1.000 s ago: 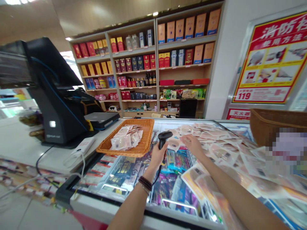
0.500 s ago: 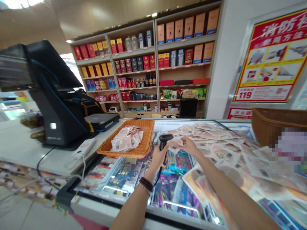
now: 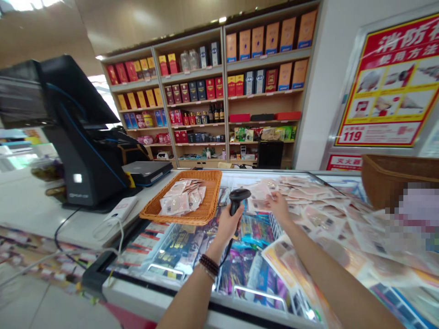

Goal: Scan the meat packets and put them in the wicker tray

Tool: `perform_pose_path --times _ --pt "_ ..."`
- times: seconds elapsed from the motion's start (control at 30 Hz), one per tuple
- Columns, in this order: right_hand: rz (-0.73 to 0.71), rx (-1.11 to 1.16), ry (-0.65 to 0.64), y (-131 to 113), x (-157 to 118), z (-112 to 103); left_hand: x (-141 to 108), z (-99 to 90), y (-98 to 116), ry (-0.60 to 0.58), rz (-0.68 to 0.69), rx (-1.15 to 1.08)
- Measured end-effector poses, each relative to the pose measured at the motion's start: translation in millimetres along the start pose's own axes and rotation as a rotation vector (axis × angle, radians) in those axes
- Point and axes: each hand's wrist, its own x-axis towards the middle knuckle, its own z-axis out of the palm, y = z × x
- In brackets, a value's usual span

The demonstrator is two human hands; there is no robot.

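Observation:
My left hand, a dark beaded bracelet at its wrist, is wrapped round the handle of a black barcode scanner held upright over the glass top. The scanner's head points right, towards a clear plastic packet with a pale round item inside. My right hand pinches that packet by its right edge, just apart from the scanner. Beside and beyond this hand spreads a pile of similar packets. To the left, an orange wicker basket holds several packets.
Under the glass lie colourful wrapped goods in wire baskets. A black till and a flat scale stand on the left counter, with a white cable nearby. A brown basket stands at the right. Shelves of boxes line the back.
My right hand has moved a little to the right with the packet, away from the scanner. The scanner has shifted slightly up and right in my left hand.

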Motion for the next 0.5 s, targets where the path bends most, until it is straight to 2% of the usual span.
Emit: perform_pose_path --times 0.13,0.3,0.5 --pt "0.07 -0.021 0.044 -1.1 -1.5 -5.7 -2.4 1.3 -0.8 -0.035 0.009 0.037" --pt "0.043 0.136 0.064 -7.2 -3.7 -4.7 -5.2 2.4 0.5 -0.06 0.02 0.057" --pt "0.047 0.21 0.08 -5.6 -2.7 -2.4 -6.2 4.3 4.3 -0.061 0.013 0.04"
